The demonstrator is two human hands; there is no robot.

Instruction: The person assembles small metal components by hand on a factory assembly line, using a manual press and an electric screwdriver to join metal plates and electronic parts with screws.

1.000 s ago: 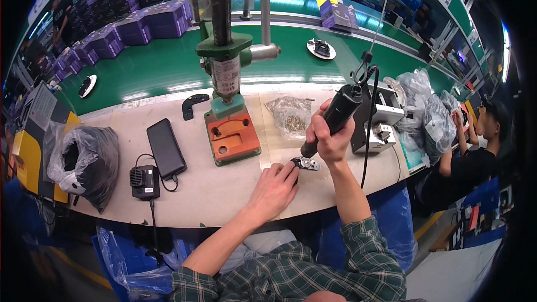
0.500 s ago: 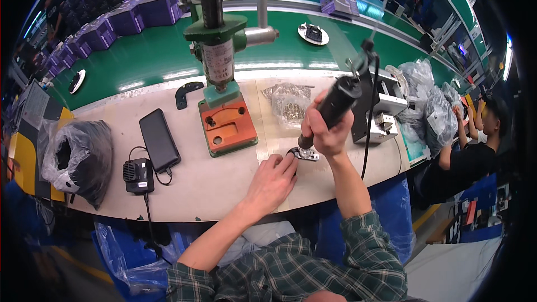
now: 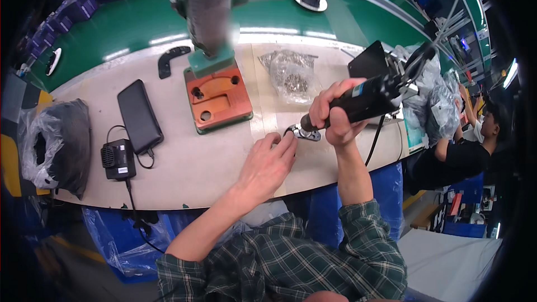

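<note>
My right hand (image 3: 340, 113) is closed round a black electric screwdriver (image 3: 370, 98), which leans over with its rear end to the right. The screwdriver's tip end is at a small elongated black part with silvery metal (image 3: 309, 133) lying on the workbench. My left hand (image 3: 267, 163) has its curled fingers against the left end of this part; the fingertips are partly hidden. Beyond the part, a clear plastic bag of small metal pieces (image 3: 295, 81) lies on the bench. To its left, an orange fixture block (image 3: 221, 100) stands beneath a green press (image 3: 210, 17).
A black power bank (image 3: 140, 114) is cabled to a small black box (image 3: 118, 159). A bag of dark parts (image 3: 64, 148) sits at the left end. A curved black piece (image 3: 168, 61) lies before the green conveyor (image 3: 134, 28). Someone in black (image 3: 461, 156) works at right.
The view has shifted, so the bench appears higher and further left. The screwdriver has tipped over to the right from a steeper pose. My left hand stays at the small part.
</note>
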